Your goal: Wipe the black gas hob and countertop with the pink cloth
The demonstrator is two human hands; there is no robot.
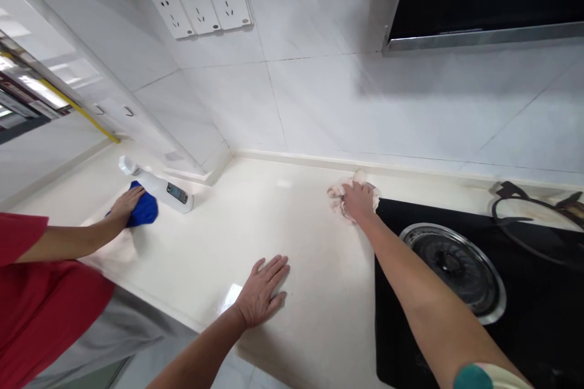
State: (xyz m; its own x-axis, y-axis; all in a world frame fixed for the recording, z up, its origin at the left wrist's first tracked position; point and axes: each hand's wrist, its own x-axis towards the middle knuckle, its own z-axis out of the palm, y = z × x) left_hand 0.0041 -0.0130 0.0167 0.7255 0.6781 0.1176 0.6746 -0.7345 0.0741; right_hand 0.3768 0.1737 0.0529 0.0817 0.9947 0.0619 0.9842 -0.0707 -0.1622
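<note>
the right hand (358, 202) has its fingers closed over a crumpled rag (337, 197) at three o'clock; the left hand (261, 292) lies open, fingers spread, on the bench (296, 219) at six o'clock.

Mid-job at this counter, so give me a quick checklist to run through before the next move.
Right hand on the crumpled pale cloth: ok, pressed down on it.
Left hand flat on the countertop: ok, palm down, holding nothing.
Cloth apart from the black hob: cannot tell, it sits at the hob's corner.
Spray bottle upright: not ok, lying on its side.
Co-worker's hand apart from yours: ok, resting on a blue cloth farther left.
</note>
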